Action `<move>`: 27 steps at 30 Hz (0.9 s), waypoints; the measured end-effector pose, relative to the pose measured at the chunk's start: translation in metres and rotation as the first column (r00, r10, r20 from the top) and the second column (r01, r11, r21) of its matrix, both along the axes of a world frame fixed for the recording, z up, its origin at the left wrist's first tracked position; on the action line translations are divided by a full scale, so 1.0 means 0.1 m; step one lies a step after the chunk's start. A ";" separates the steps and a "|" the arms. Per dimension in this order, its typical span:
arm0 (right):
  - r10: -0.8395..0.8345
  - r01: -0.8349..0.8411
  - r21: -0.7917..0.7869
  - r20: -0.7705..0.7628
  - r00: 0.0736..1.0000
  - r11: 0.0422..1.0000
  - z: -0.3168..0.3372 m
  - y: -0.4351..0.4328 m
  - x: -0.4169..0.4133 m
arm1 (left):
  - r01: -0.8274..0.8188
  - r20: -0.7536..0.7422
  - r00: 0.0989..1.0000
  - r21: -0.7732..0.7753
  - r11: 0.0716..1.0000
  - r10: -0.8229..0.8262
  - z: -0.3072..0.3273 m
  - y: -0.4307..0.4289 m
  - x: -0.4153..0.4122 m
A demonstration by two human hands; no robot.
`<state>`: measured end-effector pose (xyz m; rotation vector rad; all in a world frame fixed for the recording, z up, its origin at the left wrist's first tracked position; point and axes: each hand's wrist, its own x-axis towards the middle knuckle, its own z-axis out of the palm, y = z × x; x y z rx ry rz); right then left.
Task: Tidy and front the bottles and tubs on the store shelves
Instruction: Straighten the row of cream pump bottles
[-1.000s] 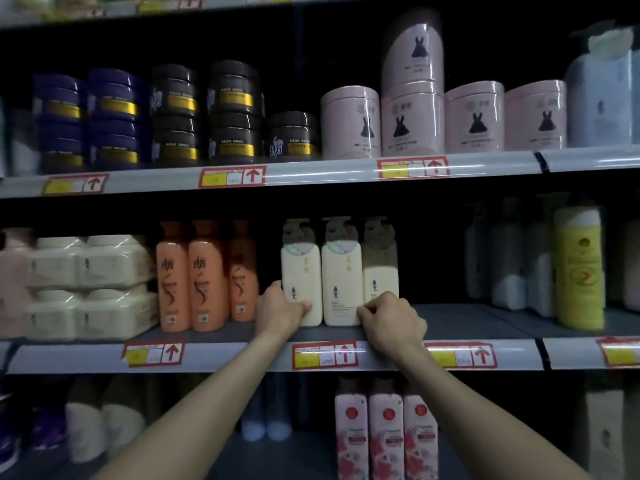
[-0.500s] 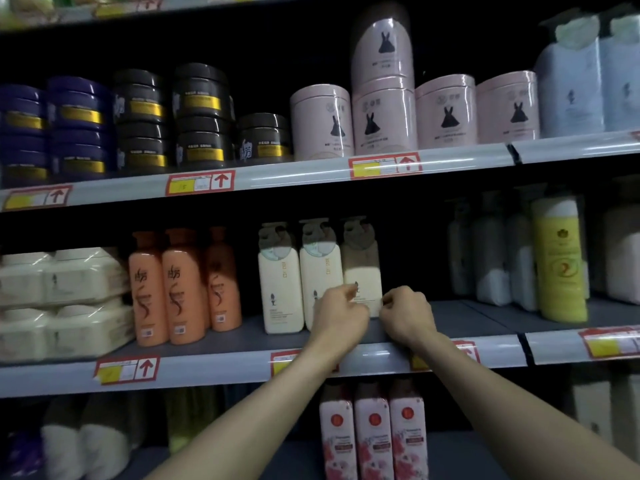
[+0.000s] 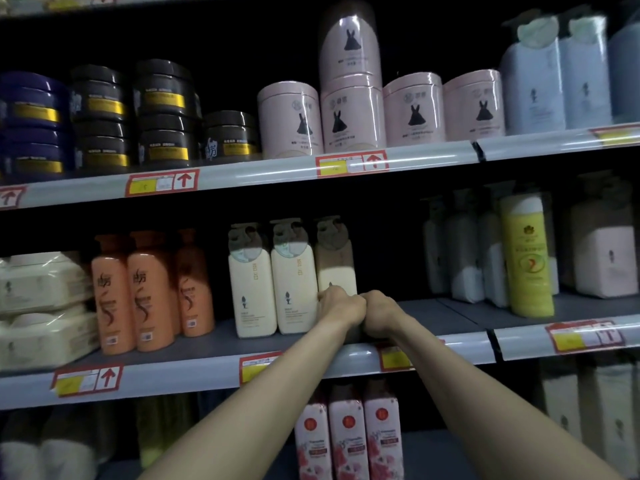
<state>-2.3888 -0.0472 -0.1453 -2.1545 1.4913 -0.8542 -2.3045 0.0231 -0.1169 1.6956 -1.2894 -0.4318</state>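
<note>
Right, frame centre: my left grip (image 3: 341, 306) curls round the foot of the third cream bottle (image 3: 336, 271); my right grip (image 3: 379, 313) bunches against it, hold unclear. The bottle stands upright just above my knuckles, set back from the neighbouring cream bottle (image 3: 294, 289) on the middle shelf (image 3: 214, 344).

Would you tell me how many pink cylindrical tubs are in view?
5 pink cylindrical tubs: four in a row on the upper shelf, one stacked on the second; others may hide behind.
</note>
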 end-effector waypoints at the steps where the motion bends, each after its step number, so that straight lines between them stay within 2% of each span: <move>1: 0.008 -0.008 0.000 0.011 1.000 1.000 0.00 0.00 0.00 | -0.004 0.005 1.000 0.000 1.000 0.004 0.00 -0.01 0.01; 9: 0.046 -0.046 -0.002 0.084 0.995 0.999 0.02 0.11 -0.07 | -0.016 0.035 0.999 -0.002 1.000 0.016 -0.07 0.04 0.12; 18: 0.055 -0.055 0.000 0.019 0.998 0.998 0.03 0.13 -0.22 | 0.015 0.043 0.999 0.002 1.000 -0.015 -0.06 0.18 0.22; 23: 0.052 -0.052 -0.001 -0.012 0.999 0.999 0.16 0.27 -0.21 | 0.068 -0.020 0.998 0.014 0.998 -0.068 -0.08 0.26 0.31; 27: 0.037 -0.038 0.017 0.051 0.998 0.999 0.20 0.24 -0.16 | 0.140 -0.092 0.986 0.019 0.990 -0.137 -0.02 0.25 0.27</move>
